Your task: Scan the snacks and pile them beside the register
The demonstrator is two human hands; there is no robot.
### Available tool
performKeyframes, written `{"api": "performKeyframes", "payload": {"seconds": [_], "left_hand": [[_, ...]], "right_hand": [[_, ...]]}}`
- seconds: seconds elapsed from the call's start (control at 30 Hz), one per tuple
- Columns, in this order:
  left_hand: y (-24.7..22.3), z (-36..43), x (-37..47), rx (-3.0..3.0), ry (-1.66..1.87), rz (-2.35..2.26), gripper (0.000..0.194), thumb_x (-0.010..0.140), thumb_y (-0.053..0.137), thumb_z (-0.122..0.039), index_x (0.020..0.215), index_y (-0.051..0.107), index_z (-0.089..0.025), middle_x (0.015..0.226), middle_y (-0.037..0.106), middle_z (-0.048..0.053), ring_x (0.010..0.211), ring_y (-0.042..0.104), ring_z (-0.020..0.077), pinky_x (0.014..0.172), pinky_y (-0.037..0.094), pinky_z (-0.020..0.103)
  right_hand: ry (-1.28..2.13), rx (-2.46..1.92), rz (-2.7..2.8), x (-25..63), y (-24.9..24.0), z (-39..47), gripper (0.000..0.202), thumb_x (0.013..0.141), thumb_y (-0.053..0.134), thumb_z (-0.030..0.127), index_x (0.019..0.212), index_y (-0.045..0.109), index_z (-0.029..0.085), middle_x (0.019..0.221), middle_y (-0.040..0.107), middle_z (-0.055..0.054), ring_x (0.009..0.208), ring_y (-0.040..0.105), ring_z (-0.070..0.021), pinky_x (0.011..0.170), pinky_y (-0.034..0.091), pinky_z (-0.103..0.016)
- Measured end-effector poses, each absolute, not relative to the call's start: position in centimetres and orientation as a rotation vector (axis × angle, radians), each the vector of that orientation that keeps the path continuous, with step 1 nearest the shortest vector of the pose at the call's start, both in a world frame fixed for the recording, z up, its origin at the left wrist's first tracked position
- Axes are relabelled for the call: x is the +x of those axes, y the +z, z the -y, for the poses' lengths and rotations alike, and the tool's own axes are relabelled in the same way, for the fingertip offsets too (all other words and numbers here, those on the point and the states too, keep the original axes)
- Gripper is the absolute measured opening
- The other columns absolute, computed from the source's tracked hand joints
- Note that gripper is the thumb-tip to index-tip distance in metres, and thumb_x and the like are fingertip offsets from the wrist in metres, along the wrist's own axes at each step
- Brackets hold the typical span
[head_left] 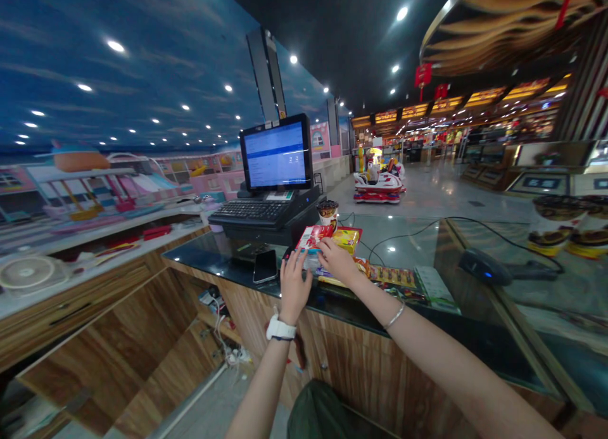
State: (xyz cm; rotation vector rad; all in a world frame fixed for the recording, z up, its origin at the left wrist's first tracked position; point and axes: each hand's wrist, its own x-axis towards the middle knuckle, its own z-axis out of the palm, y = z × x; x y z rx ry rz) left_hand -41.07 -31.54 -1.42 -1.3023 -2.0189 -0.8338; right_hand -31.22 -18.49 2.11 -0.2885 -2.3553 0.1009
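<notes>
Glass counter [237, 252]: both hands [295, 286] partly cover a red packet [314, 236].

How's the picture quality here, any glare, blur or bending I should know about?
Head view: ceiling lights glare as white spots and reflect on the glass counter; the monitor is bright but its text unreadable; packets near the right hand look soft; wide-angle stretching toward the edges.

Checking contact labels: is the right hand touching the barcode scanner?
Apart. The head view shows it: the right hand is over the snack packets, and the scanner lies off to the right, with countertop visible between them.
</notes>
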Motion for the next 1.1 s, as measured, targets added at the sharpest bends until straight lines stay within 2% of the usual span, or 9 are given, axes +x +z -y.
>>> {"api": "performKeyframes", "payload": {"seconds": [0.37, 0.63, 0.83, 1.1], "left_hand": [[-1.06, 31.15, -41.52, -1.302, -0.745, 2.122, 0.058, 0.090, 0.050, -0.020, 0.148, 0.044, -0.025, 0.152, 0.046, 0.008, 0.146, 0.034, 0.0305, 0.119, 0.028, 0.059], [-0.64, 30.89, -41.29, -1.325, -0.721, 2.166, 0.062, 0.090, 0.052, -0.022, 0.150, 0.039, -0.024, 0.157, 0.038, 0.009, 0.147, 0.032, 0.0326, 0.119, 0.024, 0.061], [-0.58, 30.80, -41.45, -1.335, -0.722, 2.166, 0.064, 0.088, 0.053, -0.022, 0.151, 0.038, -0.024, 0.156, 0.039, 0.010, 0.147, 0.032, 0.0331, 0.117, 0.025, 0.063], [-0.62, 30.58, -42.02, -1.354, -0.759, 2.191, 0.062, 0.089, 0.044, -0.019, 0.151, 0.037, -0.024, 0.156, 0.040, 0.009, 0.148, 0.030, 0.0300, 0.120, 0.020, 0.061]], "right_hand": [[0.129, -0.284, 2.337, -31.18, 1.88, 18.52, 0.038, 0.093, 0.046, 0.015, 0.128, 0.060, 0.016, 0.132, 0.061, -0.012, 0.117, 0.061, -0.0225, 0.102, 0.049, -0.036], [0.124, -0.291, 2.320, -31.19, 1.64, 18.69, 0.043, 0.091, 0.047, 0.013, 0.132, 0.059, 0.015, 0.131, 0.063, -0.014, 0.117, 0.061, -0.0249, 0.104, 0.047, -0.041], [0.111, -0.294, 2.315, -31.14, 1.68, 18.66, 0.045, 0.089, 0.047, 0.012, 0.133, 0.058, 0.015, 0.132, 0.063, -0.014, 0.117, 0.060, -0.0254, 0.105, 0.045, -0.042], [0.105, -0.304, 2.318, -31.34, 1.61, 18.58, 0.046, 0.089, 0.048, 0.014, 0.134, 0.056, 0.015, 0.133, 0.062, -0.013, 0.117, 0.058, -0.0262, 0.107, 0.042, -0.043]]}}
